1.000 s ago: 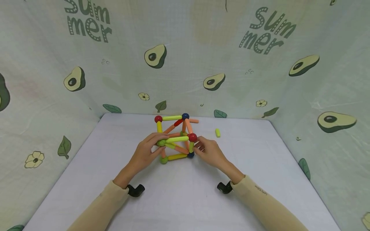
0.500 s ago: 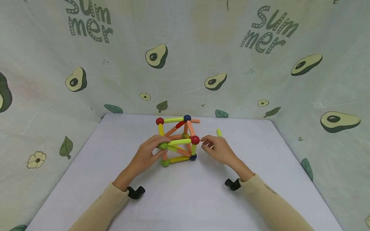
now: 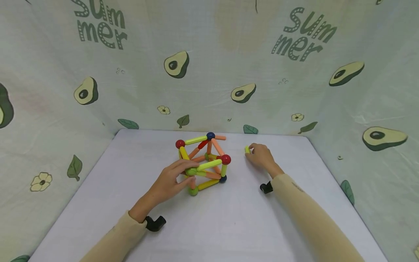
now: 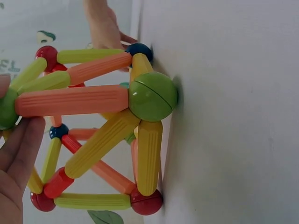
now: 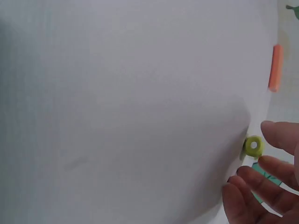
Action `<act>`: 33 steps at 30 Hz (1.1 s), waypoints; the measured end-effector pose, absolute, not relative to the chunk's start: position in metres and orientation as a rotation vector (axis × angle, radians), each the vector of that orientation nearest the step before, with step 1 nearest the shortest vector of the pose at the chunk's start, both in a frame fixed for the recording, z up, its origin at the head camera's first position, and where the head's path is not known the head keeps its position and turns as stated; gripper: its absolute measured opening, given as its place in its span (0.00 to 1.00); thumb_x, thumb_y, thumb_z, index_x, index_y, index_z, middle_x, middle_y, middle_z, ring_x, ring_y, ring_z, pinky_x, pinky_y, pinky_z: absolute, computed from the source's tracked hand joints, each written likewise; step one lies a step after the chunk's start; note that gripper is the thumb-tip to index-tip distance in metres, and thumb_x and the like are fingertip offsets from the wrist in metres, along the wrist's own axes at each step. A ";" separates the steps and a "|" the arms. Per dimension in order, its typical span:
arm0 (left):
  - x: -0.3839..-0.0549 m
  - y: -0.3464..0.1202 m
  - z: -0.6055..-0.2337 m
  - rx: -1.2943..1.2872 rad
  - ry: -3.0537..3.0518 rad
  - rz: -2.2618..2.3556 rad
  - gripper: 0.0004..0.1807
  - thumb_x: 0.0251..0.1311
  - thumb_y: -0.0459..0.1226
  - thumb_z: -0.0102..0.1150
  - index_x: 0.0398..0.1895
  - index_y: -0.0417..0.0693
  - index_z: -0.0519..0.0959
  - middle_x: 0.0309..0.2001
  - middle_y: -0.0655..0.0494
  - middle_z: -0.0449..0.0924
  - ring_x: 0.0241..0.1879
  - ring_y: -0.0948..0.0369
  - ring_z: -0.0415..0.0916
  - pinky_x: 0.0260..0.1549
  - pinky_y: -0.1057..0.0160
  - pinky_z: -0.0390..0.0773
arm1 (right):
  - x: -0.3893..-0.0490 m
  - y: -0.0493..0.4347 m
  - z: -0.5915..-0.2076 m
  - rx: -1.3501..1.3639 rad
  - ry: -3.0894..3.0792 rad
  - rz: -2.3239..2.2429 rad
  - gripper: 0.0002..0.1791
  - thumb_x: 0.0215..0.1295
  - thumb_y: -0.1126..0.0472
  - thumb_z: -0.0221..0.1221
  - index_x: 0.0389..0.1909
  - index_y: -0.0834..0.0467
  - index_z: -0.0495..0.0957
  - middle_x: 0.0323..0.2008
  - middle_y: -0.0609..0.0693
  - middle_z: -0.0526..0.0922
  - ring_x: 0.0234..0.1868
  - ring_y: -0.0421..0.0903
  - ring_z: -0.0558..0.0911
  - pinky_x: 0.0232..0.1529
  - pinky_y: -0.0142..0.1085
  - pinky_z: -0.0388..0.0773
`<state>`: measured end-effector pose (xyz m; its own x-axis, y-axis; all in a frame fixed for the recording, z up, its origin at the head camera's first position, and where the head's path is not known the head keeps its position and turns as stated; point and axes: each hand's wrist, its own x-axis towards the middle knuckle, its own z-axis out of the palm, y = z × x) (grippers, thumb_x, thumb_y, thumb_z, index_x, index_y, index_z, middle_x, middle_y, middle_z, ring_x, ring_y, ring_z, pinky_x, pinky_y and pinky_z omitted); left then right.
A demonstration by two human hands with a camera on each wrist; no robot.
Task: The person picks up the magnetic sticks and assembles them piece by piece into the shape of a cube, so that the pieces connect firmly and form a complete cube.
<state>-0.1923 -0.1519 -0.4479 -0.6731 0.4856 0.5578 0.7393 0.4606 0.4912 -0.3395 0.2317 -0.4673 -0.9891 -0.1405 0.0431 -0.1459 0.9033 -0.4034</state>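
Observation:
A frame of colored magnetic sticks and balls stands on the white table, with red, blue and green balls at its corners. My left hand (image 3: pixel 171 182) pinches the upper front green ball (image 3: pixel 191 171) between thumb and fingers. In the left wrist view, a salmon stick (image 4: pixel 74 101) runs from that ball to a lower green ball (image 4: pixel 153 97). Farther right, my right hand (image 3: pixel 260 157) is at a short lime-green stick (image 3: pixel 247 149) lying on the table. The right wrist view has thumb and forefinger spread on either side of the stick's end (image 5: pixel 253 145), with a gap showing.
Behind the frame lies a loose salmon stick (image 3: pixel 220 138), which also shows as an orange stick (image 5: pixel 276 68) in the right wrist view. An avocado-print cloth (image 3: pixel 209 72) walls the table at the back and sides.
My right hand has left the frame's right side and moved right and away to the short lime-green stick. The frame has turned slightly under my left hand, which still holds the green ball.

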 end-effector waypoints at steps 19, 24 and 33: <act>-0.210 -0.173 -0.437 -0.903 -2.324 -1.145 0.20 0.73 0.34 0.66 0.65 0.51 0.80 0.62 0.57 0.81 0.49 0.61 0.85 0.50 0.63 0.86 | -0.343 0.234 -0.479 0.267 -3.031 0.598 0.18 0.71 0.67 0.61 0.59 0.65 0.82 0.49 0.64 0.86 0.48 0.60 0.83 0.55 0.56 0.81; -0.220 -0.180 -0.432 -0.791 -2.339 -1.117 0.19 0.73 0.33 0.66 0.64 0.50 0.80 0.59 0.55 0.82 0.47 0.61 0.85 0.49 0.62 0.87 | -0.339 0.234 -0.479 0.287 -3.021 0.593 0.17 0.72 0.67 0.62 0.59 0.64 0.82 0.48 0.64 0.86 0.47 0.60 0.83 0.54 0.56 0.81; -0.246 -0.185 -0.428 -0.708 -2.334 -0.995 0.16 0.73 0.36 0.66 0.61 0.49 0.83 0.58 0.55 0.83 0.54 0.56 0.76 0.52 0.53 0.84 | -0.343 0.234 -0.475 0.296 -3.069 0.571 0.18 0.72 0.65 0.61 0.60 0.62 0.82 0.50 0.63 0.85 0.50 0.60 0.83 0.57 0.57 0.80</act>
